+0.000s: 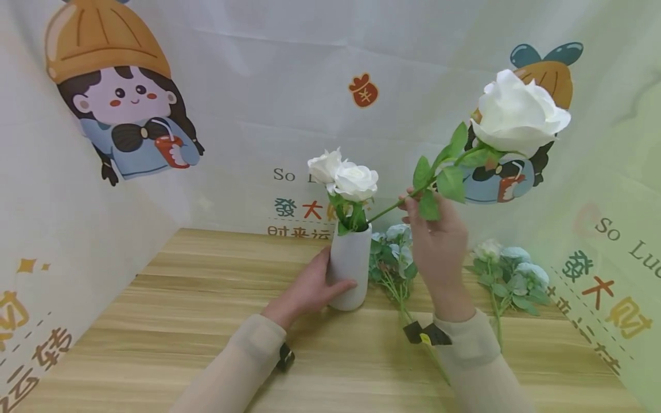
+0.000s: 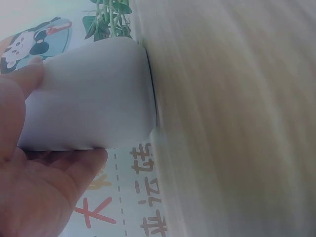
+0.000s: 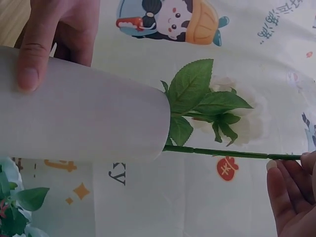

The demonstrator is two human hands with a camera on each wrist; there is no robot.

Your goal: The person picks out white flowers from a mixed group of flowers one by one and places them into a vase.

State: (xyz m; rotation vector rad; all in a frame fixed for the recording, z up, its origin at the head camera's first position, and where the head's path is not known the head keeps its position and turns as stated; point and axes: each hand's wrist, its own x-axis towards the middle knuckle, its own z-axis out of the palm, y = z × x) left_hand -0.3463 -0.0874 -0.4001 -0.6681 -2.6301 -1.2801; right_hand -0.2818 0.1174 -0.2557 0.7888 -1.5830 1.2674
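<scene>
A white vase (image 1: 349,269) stands upright on the wooden table, held low on its side by my left hand (image 1: 314,287), thumb across the front and fingers behind. Two white roses (image 1: 355,180) with green leaves rise from its mouth. My right hand (image 1: 439,246) pinches the green stem of another white rose (image 1: 521,115), which leans out to the upper right with its large bloom high. In the right wrist view that rose stem (image 3: 222,153) enters the mouth of the vase (image 3: 89,113) at the rim, and the fingertips hold it well outside.
Pale blue flowers (image 1: 395,252) lie on the table (image 1: 206,287) just right of the vase, their stems running toward the front. A second bunch of pale blue and white flowers (image 1: 516,278) lies farther right. A printed cloth (image 1: 258,86) hangs behind and at both sides.
</scene>
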